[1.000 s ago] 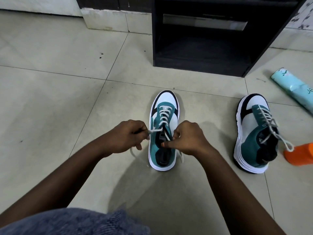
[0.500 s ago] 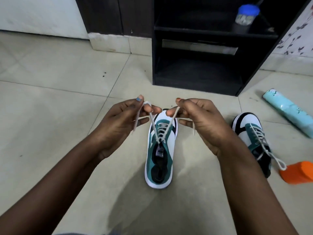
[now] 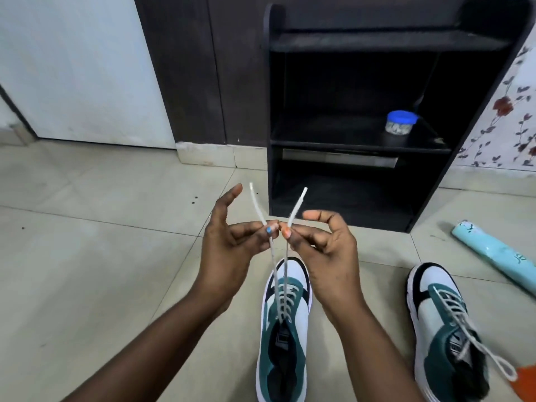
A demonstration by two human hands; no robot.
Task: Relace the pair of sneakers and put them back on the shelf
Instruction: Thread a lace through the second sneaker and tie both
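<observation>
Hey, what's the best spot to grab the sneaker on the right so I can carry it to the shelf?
Grip the right-hand sneaker by its open collar at the heel end, coming down from above: the opening faces up and its loose lace trails across that side.

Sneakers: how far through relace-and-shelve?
Looks done: the teal-and-white sneaker on the right appears fully laced, its lace looped. In hand: the left hand and right hand each pinch one end of the white lace of the centre teal-and-white sneaker. Left: tie it, then move both into the black wooden shelf.
</observation>
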